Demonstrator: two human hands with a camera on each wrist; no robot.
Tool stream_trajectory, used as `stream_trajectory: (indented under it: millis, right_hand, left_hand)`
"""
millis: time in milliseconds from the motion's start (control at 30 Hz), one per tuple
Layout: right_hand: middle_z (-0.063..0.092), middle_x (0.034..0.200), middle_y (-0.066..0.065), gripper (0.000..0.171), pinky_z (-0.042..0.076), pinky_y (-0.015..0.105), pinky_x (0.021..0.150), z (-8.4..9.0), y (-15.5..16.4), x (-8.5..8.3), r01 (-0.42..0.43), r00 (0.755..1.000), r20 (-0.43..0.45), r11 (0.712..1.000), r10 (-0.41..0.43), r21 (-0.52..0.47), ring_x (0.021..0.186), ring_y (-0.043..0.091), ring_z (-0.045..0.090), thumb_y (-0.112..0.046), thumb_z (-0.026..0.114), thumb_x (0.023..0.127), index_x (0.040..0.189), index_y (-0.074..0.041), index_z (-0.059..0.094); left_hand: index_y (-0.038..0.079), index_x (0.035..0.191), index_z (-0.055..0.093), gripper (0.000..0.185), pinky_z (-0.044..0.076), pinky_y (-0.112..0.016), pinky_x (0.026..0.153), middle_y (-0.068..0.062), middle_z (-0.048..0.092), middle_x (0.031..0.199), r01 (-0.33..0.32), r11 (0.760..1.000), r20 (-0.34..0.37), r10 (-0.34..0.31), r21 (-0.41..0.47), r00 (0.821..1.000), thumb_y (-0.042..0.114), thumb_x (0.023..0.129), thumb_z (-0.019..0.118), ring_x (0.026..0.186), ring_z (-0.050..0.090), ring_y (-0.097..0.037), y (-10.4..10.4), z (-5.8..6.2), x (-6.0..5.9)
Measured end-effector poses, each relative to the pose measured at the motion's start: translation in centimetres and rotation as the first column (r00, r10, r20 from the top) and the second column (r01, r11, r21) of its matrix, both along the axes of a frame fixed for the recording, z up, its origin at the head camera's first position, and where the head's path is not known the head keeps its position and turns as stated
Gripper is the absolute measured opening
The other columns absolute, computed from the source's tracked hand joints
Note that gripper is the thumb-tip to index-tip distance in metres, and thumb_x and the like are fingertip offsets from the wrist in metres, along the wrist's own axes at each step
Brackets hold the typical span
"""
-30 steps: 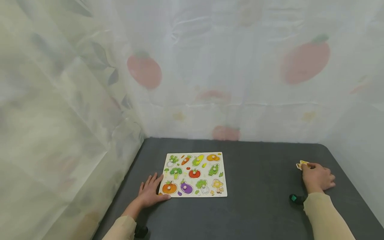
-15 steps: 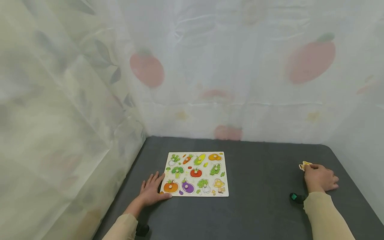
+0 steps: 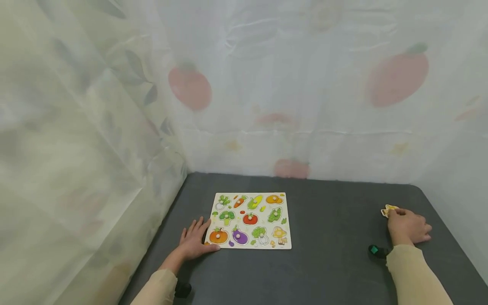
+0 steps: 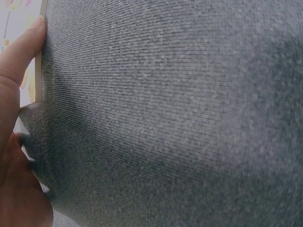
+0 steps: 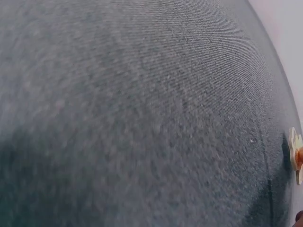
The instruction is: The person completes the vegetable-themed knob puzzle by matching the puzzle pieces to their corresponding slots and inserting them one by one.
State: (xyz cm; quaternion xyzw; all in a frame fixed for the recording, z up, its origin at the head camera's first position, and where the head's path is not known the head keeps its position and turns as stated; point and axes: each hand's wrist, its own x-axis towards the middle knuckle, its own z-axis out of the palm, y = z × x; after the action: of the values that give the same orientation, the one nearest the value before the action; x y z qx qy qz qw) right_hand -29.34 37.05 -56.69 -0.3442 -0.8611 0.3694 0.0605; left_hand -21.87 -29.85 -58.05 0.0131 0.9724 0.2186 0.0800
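A white puzzle board point(image 3: 245, 248) with several knobbed vegetable pieces, among them a tomato point(image 3: 250, 219) and an eggplant point(image 3: 240, 237), lies on the dark table. My left hand point(image 3: 193, 243) rests at its lower left corner, fingers spread along the left edge and the thumb on the front edge. In the left wrist view that thumb point(image 4: 23, 49) touches the board's border. Far to the right, my right hand point(image 3: 408, 226) pinches a small yellow puzzle piece point(image 3: 388, 209) with a pale rim. Only a sliver of the piece point(image 5: 292, 149) shows in the right wrist view; fingers hide part of it.
The dark cloth-covered table point(image 3: 328, 237) spans the space between the two hands. A pale curtain point(image 3: 244, 84) with fruit prints stands behind it, and another curtain point(image 3: 87, 169) runs along the left side. A dark wrist device point(image 3: 377, 250) sits by the right cuff.
The whole view has shifted slightly, so the board and both hands appear a little further right. Both hands keep the same hold: left on the board, right on the yellow puzzle piece.
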Motion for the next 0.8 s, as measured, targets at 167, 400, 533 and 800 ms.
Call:
stream_trajectory:
  millis: [167, 400, 533, 800]
  right_hand:
    - [0.035, 0.140, 0.040, 0.050, 0.018, 0.074, 0.104, 0.3, -0.7, 0.2, -0.053, 0.995, -0.084, 0.998, 0.055, 0.034, 0.133, 0.059, 0.024, -0.029, 0.044, 0.103, 0.133, 0.010, 0.057]
    - [0.041, 0.134, 0.036, 0.046, 0.022, 0.073, 0.099, -0.1, -3.0, 0.3, -0.206, 0.954, -0.188, 0.966, 0.233, 0.156, 0.127, 0.058, 0.030, -0.031, 0.053, 0.104, 0.127, 0.007, 0.064]
    - [0.047, 0.132, 0.033, 0.043, 0.024, 0.072, 0.095, -0.5, -5.0, 0.4, -0.306, 0.899, -0.259, 0.929, 0.354, 0.209, 0.123, 0.057, 0.034, -0.032, 0.060, 0.103, 0.122, 0.005, 0.069]
    - [0.056, 0.122, 0.026, 0.032, 0.028, 0.072, 0.091, -0.8, -9.3, 0.6, -0.505, 0.732, -0.342, 0.807, 0.589, 0.307, 0.116, 0.052, 0.041, -0.030, 0.071, 0.098, 0.110, -0.001, 0.076]
  left_hand:
    - [0.016, 0.165, 0.026, 0.122, -0.001, -0.071, 0.116, -0.018, 0.015, 0.169, 0.006, 1.000, 0.012, -0.006, -0.014, 1.000, 0.077, 0.071, 0.076, 0.154, 0.007, -0.045, -0.2, -0.1, 0.0]
    - [0.014, 0.164, 0.028, 0.121, -0.002, -0.073, 0.115, -0.021, 0.015, 0.168, 0.008, 1.000, -0.003, -0.008, 0.015, 1.000, 0.075, 0.071, 0.077, 0.153, 0.007, -0.048, -0.3, 0.1, 0.1]
    - [0.013, 0.163, 0.028, 0.121, -0.002, -0.073, 0.115, -0.022, 0.015, 0.168, 0.014, 1.000, -0.006, -0.014, 0.012, 1.000, 0.074, 0.072, 0.077, 0.153, 0.007, -0.048, -0.3, 0.0, 0.2]
    - [0.012, 0.163, 0.029, 0.121, -0.001, -0.074, 0.114, -0.022, 0.016, 0.168, 0.020, 1.000, -0.003, -0.020, 0.012, 1.000, 0.075, 0.072, 0.077, 0.152, 0.007, -0.049, -0.1, 0.1, 0.1]
